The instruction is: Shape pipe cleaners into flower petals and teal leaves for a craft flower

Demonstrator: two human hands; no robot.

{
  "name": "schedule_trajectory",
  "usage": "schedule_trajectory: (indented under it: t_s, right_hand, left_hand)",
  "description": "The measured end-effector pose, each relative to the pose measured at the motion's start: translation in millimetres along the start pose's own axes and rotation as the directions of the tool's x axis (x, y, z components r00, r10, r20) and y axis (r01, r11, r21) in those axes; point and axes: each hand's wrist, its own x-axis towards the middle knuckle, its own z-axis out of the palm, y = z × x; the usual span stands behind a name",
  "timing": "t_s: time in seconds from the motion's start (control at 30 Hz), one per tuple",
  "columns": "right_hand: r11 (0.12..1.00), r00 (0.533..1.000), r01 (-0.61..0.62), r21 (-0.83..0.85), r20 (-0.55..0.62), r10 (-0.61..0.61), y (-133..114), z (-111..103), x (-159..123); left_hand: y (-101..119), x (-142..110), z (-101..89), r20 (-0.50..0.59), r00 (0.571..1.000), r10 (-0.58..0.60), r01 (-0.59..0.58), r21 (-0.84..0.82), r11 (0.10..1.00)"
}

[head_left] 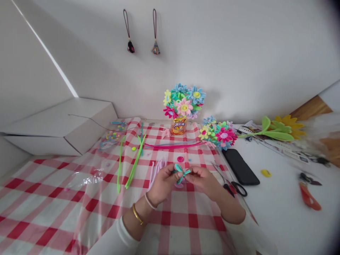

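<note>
Both hands meet over the red-and-white checked tablecloth (53, 198): the left hand (162, 184) and the right hand (202, 180) each pinch 1 end of a teal pipe-cleaner piece (181, 172) held between them, just above the cloth. Its looped petals fan up and left, while its long axis slants from lower left to upper right. Black-handled scissors (233, 186) lie just right of the right hand, beside a black phone (240, 166). Green pipe cleaners (134, 163) lie to the left.

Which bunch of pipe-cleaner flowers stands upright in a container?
The bouquet in the orange bottle at the back stands upright; the other flower bunch lies flat on the table.
</note>
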Motion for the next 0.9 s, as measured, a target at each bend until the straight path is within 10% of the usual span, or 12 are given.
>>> schedule_trajectory:
  t_s: [0.2, 0.3, 0.47, 0.63, 0.77, 0.9]
  right_hand:
    - [0.982, 0.997, -0.001, -0.189, 0.075, 0.015, -6, -8, -4]
    - [0.924, 0.995, 0.102, -0.369, 0.031, -0.098, -8, -6, -3]
    - [0.847, 0.979, 0.173, -0.502, -0.007, -0.204, -5, -1, 0]
    - [0.969, 0.999, 0.017, -0.247, -0.038, -0.027, 3, -3, 3]
    - [0.959, 0.997, 0.025, -0.283, -0.066, -0.046, 8, -3, 5]
    - [0.797, 0.938, 0.242, -0.553, -0.077, -0.338, 8, 1, 3]
  left_hand:
    - [4, 1, -9.2, 0.276, 0.941, -0.198, 0.166, 0.134, 0.977]
    - [5, 3, -12.1, 0.242, 0.943, -0.227, 0.128, 0.366, 0.922]
    - [3, 5, -10.2, 0.183, 0.983, 0.025, -0.159, 0.768, 0.620]
    - [0, 4, -6.2, 0.311, 0.907, 0.284, -0.402, 0.840, 0.364]
    - [-1, 1, -2.8, 0.232, 0.917, 0.324, -0.367, 0.810, 0.458]
    - [0, 1, 0.5, -0.029, 0.987, 0.155, -0.109, 0.581, 0.806]
